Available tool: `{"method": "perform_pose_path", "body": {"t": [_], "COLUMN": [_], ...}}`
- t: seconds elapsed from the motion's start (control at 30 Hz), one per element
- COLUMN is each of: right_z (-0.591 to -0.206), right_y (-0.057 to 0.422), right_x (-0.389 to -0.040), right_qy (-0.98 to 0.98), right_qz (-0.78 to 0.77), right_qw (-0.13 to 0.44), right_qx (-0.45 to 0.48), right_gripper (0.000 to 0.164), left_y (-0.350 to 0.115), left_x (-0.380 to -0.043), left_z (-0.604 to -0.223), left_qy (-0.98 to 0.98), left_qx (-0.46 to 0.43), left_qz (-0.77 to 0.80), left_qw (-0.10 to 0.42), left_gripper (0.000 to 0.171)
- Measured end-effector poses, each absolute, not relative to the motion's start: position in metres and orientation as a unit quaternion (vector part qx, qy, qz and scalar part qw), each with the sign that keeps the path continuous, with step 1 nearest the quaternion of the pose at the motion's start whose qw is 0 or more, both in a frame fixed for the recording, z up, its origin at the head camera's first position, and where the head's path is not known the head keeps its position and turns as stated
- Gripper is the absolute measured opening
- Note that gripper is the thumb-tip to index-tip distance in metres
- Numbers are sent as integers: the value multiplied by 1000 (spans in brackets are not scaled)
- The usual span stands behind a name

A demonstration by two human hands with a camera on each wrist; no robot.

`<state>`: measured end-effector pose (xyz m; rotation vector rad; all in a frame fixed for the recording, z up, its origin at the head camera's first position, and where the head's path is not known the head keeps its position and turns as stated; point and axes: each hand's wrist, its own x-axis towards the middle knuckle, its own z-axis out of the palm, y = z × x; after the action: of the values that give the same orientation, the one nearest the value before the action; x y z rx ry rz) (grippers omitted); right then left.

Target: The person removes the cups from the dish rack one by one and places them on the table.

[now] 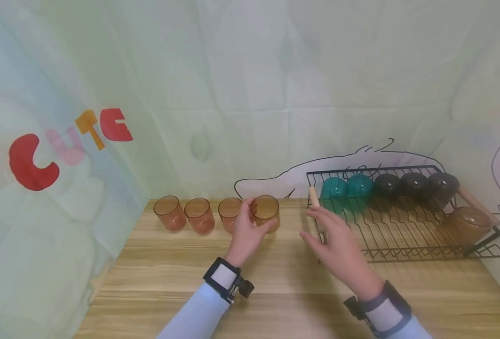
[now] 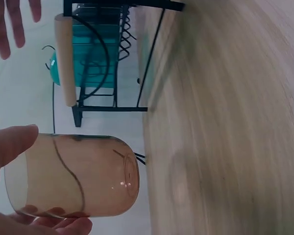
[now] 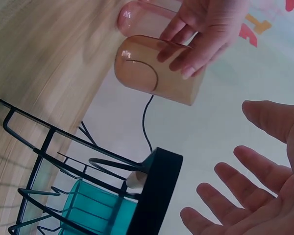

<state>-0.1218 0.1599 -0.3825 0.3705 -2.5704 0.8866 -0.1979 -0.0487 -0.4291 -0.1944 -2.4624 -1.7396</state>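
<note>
My left hand (image 1: 246, 238) grips an amber glass (image 1: 267, 210), thumb on one side and fingers on the other. In the left wrist view this glass (image 2: 83, 176) is upright, its base just above the wooden table. My right hand (image 1: 340, 252) holds nothing; its fingers are spread and its palm faces the glass in the right wrist view. It hovers by the left end of a black wire dish rack (image 1: 372, 169) with wooden handles. Three more amber-pink glasses, the nearest one (image 1: 227, 211) partly behind my left hand, stand in a row to the left.
Inside the rack, two teal glasses (image 1: 334, 189) and three dark grey glasses (image 1: 415, 185) line the back row. One amber glass (image 1: 469, 226) sits at the rack's front right. A printed cloth (image 1: 250, 94) hangs behind the wooden table (image 1: 275, 287).
</note>
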Motion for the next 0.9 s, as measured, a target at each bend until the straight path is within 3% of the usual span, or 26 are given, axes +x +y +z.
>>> {"method": "perform_pose_path", "body": {"t": [0.9], "right_z": [-390], "right_y": [160], "right_x": [-128], "right_qy": [-924], "right_qz": [285], "right_qw": [202], "right_qx": [154], "right_gripper": [55], "left_y": [-47], "left_x": [-214], "left_z": [-461], "left_qy": [-849], "left_qx": [-31], "left_qz": [-524], "left_qw": [67], "left_gripper": [77]}}
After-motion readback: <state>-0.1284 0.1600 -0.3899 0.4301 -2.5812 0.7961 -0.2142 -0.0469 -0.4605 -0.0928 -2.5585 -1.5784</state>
